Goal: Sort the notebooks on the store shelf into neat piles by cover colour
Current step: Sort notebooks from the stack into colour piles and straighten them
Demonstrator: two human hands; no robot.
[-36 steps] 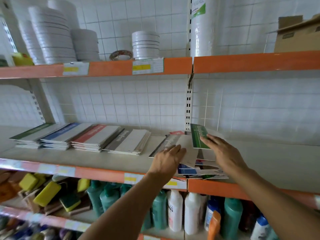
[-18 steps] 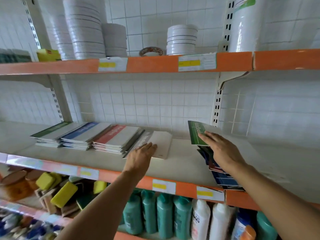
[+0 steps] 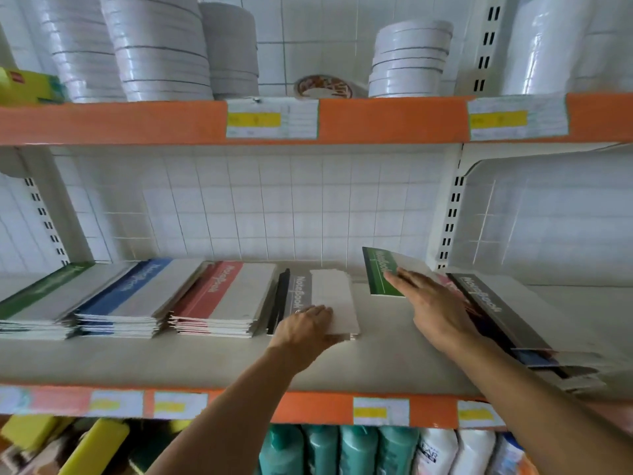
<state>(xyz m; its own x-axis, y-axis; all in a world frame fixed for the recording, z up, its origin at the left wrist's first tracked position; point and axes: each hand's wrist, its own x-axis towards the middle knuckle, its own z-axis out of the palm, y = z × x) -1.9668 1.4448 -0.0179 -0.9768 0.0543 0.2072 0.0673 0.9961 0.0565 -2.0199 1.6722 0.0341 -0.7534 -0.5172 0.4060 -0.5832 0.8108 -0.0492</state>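
**Hands on the notebook shelf**

The left hand (image 3: 306,329) rests flat on the grey pile (image 3: 330,301), beside the red pile (image 3: 224,299), blue pile (image 3: 132,296) and green pile (image 3: 37,299). The right hand (image 3: 433,311) presses a green notebook (image 3: 380,274) tilted up over the unsorted heap (image 3: 503,323) on the shelf (image 3: 205,361).

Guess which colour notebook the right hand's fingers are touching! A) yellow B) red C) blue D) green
D: the right hand reaches out with its fingertips on the green notebook, which is tilted up off the shelf.
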